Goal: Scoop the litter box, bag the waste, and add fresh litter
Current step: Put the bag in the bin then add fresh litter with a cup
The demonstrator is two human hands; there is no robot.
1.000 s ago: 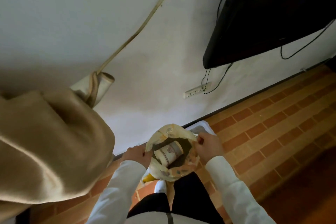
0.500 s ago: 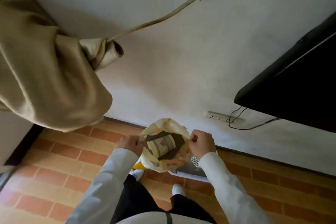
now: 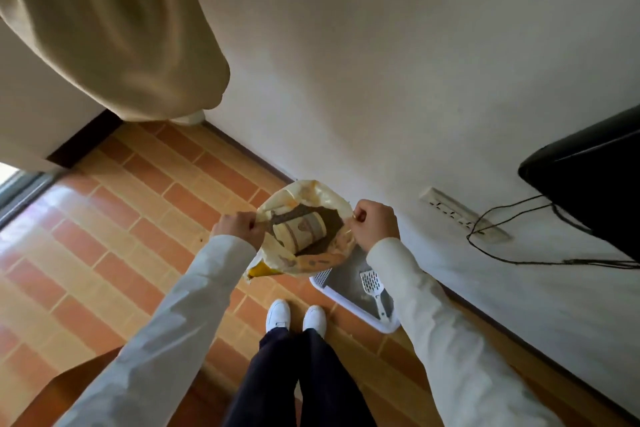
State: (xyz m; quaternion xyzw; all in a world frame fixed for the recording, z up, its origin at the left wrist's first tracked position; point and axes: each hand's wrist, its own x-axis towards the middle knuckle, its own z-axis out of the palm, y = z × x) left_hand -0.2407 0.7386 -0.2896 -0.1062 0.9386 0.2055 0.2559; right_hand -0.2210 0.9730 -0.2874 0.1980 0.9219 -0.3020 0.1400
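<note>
Tiled floor — bag between hands.

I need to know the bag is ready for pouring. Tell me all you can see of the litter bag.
The litter bag is cream-yellow with printed patterns and a yellow lower corner, of thin crinkled sheet. It is held up above the floor, its mouth pulled wide open. The left hand pinches one edge of the rim, the right hand the opposite edge. Inside lie dark contents and a pale patterned cup on its side. It partly hides the litter box below.
</note>
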